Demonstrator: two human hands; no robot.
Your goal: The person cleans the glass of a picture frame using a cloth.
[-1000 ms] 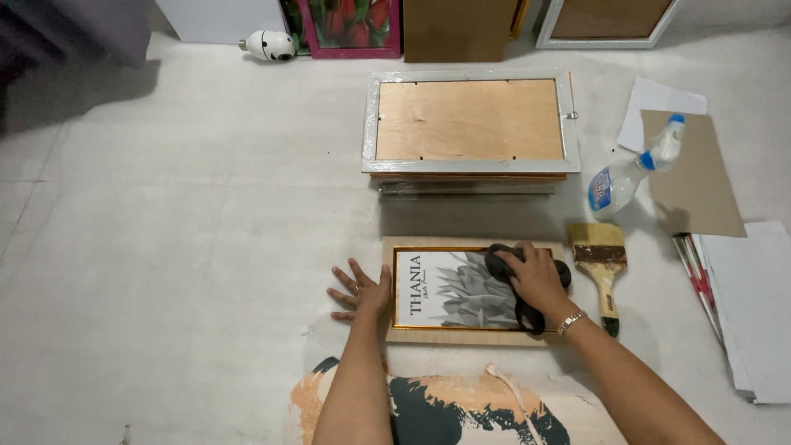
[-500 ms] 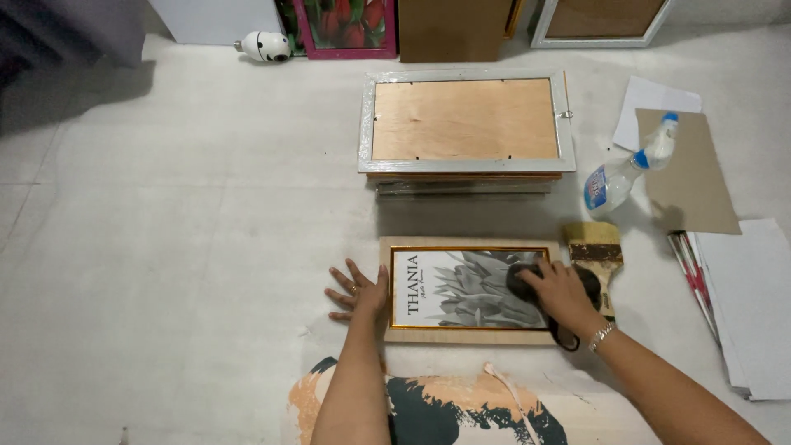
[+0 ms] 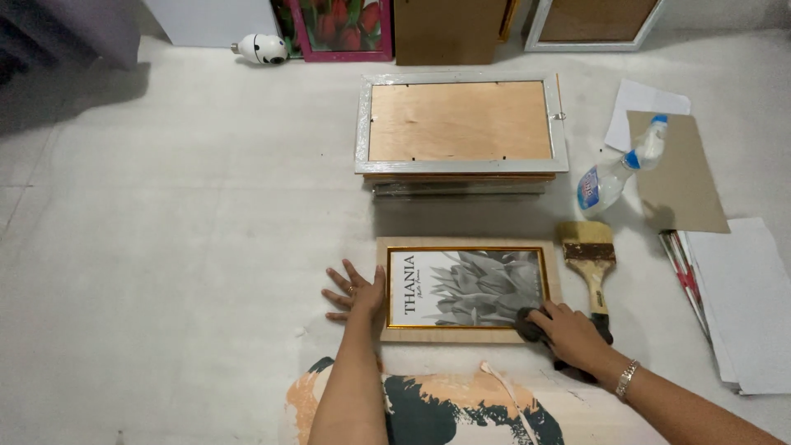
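The small picture frame [image 3: 466, 288] lies flat on the floor [image 3: 165, 247], near its front edge. It is steadied by the open left hand [image 3: 356, 290]. A dark cloth [image 3: 531, 326] is gripped by the right hand [image 3: 573, 334] at the frame's lower right corner; wiping appears in hand. No container is seen, only 1 spray bottle [image 3: 614, 175].

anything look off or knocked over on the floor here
Only the spray bottle: it lies on its side, partly across a brown cardboard sheet, with no spill visible. The picture frame lies flat and square, left hand at its edge, right hand pressing a dark cloth on its corner.
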